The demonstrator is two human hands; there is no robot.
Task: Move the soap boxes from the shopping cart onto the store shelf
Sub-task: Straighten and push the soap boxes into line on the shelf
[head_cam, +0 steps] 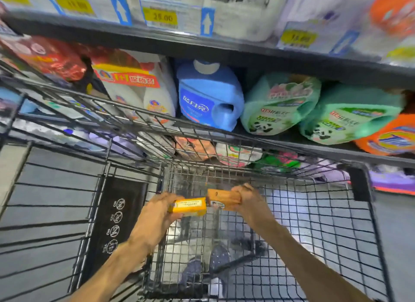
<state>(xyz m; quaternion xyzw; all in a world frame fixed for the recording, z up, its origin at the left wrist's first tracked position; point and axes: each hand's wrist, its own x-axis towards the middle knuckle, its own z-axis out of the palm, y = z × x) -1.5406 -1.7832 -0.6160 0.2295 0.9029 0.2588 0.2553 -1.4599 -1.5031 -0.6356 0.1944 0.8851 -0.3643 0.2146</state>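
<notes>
Your left grip pinches a yellow soap box; at its 3 o'clock, your right grip clutches an orange soap box above the cart

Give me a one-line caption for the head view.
Left hand and right hand each grip a soap box over the cart.

light: bright, even | blur: strong on shelf goods, edges | distortion: wide-angle bowing | shadows: faint

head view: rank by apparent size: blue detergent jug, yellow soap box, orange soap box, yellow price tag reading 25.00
1. blue detergent jug, clearly largest.
2-3. yellow soap box in the left hand and orange soap box in the right hand: alike, both partly covered, unranked.
4. yellow price tag, slightly smaller, blurred.
</notes>
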